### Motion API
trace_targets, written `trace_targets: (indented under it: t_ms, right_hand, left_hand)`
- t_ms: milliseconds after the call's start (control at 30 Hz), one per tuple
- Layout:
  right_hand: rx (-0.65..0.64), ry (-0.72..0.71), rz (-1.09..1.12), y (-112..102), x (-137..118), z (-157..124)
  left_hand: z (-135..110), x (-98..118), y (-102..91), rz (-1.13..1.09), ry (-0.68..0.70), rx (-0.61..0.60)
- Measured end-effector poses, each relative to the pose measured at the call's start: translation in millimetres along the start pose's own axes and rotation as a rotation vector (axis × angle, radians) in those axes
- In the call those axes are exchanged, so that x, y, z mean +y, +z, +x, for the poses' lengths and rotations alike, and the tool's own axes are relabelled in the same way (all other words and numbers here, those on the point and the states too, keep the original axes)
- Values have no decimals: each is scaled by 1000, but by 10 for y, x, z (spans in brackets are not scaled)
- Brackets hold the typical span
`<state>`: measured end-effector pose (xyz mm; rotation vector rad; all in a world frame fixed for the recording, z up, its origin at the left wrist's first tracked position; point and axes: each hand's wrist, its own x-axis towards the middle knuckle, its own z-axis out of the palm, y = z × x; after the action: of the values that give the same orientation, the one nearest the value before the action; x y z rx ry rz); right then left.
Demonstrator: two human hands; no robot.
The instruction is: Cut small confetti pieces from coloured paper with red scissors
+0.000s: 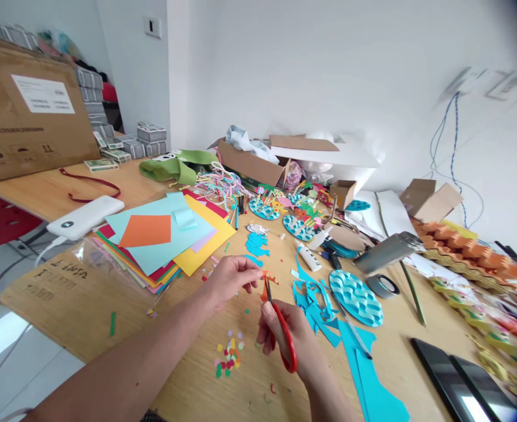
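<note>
Between the thumb and fingers of my left hand (pixel 234 280) is a small orange paper cutout (pixel 269 278) with a jagged edge. My right hand (pixel 293 334) grips a pair of scissors (pixel 287 343) with red handles, its blades pointing up at the orange paper. Whether the blades touch the paper is hard to tell. Just beyond my left hand lie blue paper cutouts (pixel 257 244). Blue paper scraps (pixel 313 305) are spread right of the scissors. Small coloured paper dots (pixel 229 357) lie on the table below my hands.
Coloured paper sheets (pixel 153 258) are stacked at left, near a white power bank (pixel 85 218). A glue bottle (pixel 309 257), a blue wavy oval (pixel 356 297), a tape roll (pixel 383 286) and a metal flask (pixel 388 252) stand or lie at right. Dark phones (pixel 461 375) lie at the near right.
</note>
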<state>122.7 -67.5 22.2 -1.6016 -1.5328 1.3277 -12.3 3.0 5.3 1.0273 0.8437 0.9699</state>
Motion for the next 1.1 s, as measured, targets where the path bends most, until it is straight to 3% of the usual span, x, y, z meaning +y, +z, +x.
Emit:
trace_targets:
  t_ms: [700,1100]
  right_hand:
    - [-22,-1,72,-22,9,-2]
    - [-31,66,89,-52,40,3]
  left_hand:
    - [-15,-4,-9,81,-12,-93]
    - [-15,22,-15,31,-52,-106]
